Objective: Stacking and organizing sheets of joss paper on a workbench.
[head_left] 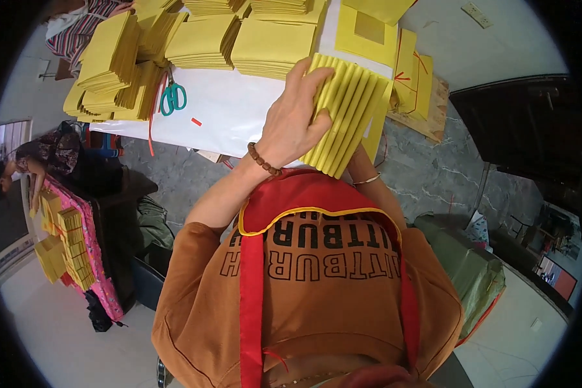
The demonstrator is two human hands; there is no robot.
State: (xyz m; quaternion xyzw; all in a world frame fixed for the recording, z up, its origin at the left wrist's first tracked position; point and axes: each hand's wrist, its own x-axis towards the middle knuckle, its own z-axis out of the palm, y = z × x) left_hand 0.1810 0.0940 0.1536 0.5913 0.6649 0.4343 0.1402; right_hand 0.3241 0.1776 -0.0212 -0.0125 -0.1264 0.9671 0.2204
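Bundle [350, 113], yellow and ridged, near right corner of worktop [233, 97], extends right from left hand [293, 119], fingers pinching its left side; long axis slants away-right. Right hand's [361, 166] fingers hidden, can't tell.

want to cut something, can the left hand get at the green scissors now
Probably, if the left hand leaves the yellow bundle: only white tabletop and a small red scrap lie before the scissors.

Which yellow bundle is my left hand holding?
The ridged yellow bundle: its row of rounded ridges, with your left hand gripping it, sets it apart from the flat yellow stacks on the white table.
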